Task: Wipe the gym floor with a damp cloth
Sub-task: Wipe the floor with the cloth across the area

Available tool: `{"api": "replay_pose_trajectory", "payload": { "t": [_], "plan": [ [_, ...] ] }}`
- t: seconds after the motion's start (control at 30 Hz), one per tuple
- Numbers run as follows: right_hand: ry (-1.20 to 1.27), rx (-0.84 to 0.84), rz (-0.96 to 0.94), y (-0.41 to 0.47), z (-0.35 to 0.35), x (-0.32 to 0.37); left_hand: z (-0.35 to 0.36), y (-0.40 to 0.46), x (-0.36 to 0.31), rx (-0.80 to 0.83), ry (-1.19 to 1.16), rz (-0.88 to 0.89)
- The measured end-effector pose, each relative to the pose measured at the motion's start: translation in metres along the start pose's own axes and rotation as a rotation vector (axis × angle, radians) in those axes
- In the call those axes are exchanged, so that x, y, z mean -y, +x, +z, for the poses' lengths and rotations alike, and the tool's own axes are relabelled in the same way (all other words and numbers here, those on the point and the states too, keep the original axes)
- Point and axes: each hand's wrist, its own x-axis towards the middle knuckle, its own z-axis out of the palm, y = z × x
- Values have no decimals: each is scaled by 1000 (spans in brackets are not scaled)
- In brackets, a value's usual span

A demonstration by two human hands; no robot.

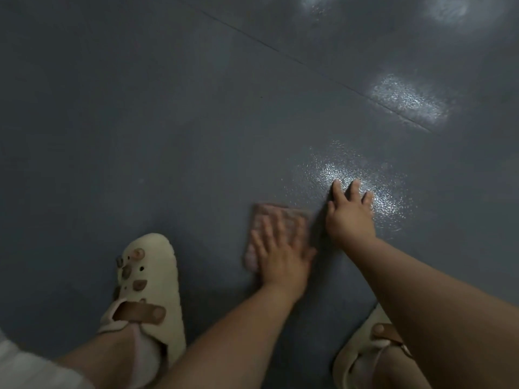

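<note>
The left hand (280, 248) lies flat on a pink cloth (276, 226) with its fingers spread out straight. It presses the cloth down on the dark grey floor (168, 136). The cloth sticks out past the fingertips and on the hand's left side. The hand and cloth look blurry.

The right hand (349, 214) is just to the right of the left hand, a bit farther out. It is open too. Its fingers are straight and spread, and they touch the floor. It holds nothing. Right under and past its fingertips there is a shiny spot (356, 181) on the floor. More shiny spots sit farther away from the hands, near a thin line (280, 50) that runs across the floor.

Back from the left hand, to its left, is a cream shoe (153, 282) with brown bits and a brown strap. Another cream shoe (362, 352) peeks out under the right arm.
</note>
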Motion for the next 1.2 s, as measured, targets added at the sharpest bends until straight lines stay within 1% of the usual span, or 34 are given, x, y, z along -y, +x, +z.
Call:
{"api": "replay_pose_trajectory", "payload": {
  "t": [0.03,0.1,0.13,0.17,0.2,0.23,0.27,0.33,0.4,0.43,0.47,0.5,0.53,0.57,0.6,0.63,0.7,0.73,0.77,0.87,0.9,0.97,1.07,1.2],
  "plan": [
    [1,4,-6,1,0,-1,1,-4,0,85,55,147],
    [-2,6,-18,2,1,-2,-4,6,18,121,170,373],
    [-4,6,-23,2,0,-3,-10,12,29,97,228,467],
    [-3,9,-25,2,0,-4,-16,20,43,30,287,526],
    [-2,14,-27,1,-1,-4,-22,29,59,-23,328,530],
    [-1,21,-28,1,-2,-5,-27,38,77,-2,328,454],
    [-1,27,-30,0,-3,-4,-34,44,97,18,277,274],
    [-1,30,-30,0,-5,-5,-45,46,132,-23,152,-100],
    [-4,29,-29,0,-5,-4,-46,39,151,-88,-80,-417],
    [-1,27,-29,0,-5,-4,-43,35,151,-115,-195,-553],
    [1,25,-28,1,-5,-4,-40,29,143,-132,-263,-663],
    [3,26,-27,1,-4,-4,-33,22,128,-151,-284,-717],
    [5,27,-28,2,-4,-4,-26,15,109,-143,-277,-713],
    [12,29,-31,3,-4,-5,-20,6,87,-118,-265,-656],
    [20,33,-35,3,-4,-5,-12,-3,66,-104,-240,-551],
    [28,42,-37,4,-5,-6,-3,-10,48,-93,-196,-405],
    [42,63,-47,5,-6,-9,10,-27,19,12,-80,-112],
    [41,65,-58,4,-7,-12,11,-35,10,88,-57,-16],
    [34,53,-77,2,-7,-15,8,-40,7,131,-32,60],
    [26,-64,-161,-23,-5,-20,-4,-44,16,150,66,262],
    [22,-79,-173,-34,-2,-18,-7,-40,22,162,80,295],
    [13,-61,-162,-57,5,-13,-25,-40,29,249,92,292],
    [-10,-35,-153,-99,11,-5,-51,-58,34,286,55,282],
    [9,-46,-153,-150,14,4,-80,-93,37,325,16,235]
  ]
}}
